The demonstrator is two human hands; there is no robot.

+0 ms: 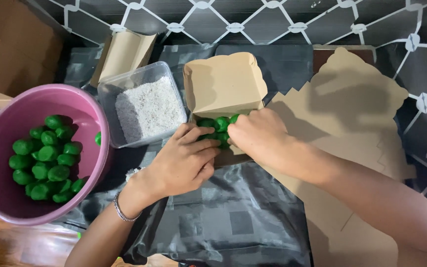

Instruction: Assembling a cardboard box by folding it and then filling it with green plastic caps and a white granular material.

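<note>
Overhead, both hands meet at an open brown paper box (pixel 223 84) w/ green balls (pixel 217 123) inside: left hand (pixel 186 160) fingers curled on them, right hand (pixel 258 136) pinching from the right.

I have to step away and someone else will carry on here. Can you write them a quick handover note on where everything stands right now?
Left hand: fingers on the green balls at the box's near edge; whether it grips one cannot be told.
Right hand: over the same balls, fingers curled at the box's front edge.
Box: brown, lid open, a few balls inside.
Pink bowl, to the left: still holds many green balls.
Clear tub of white shreds between bowl and box.
Flat box blanks stacked on the right.
Done: some balls boxed. Left: the bowl's balls remain; lid not closed.
</note>
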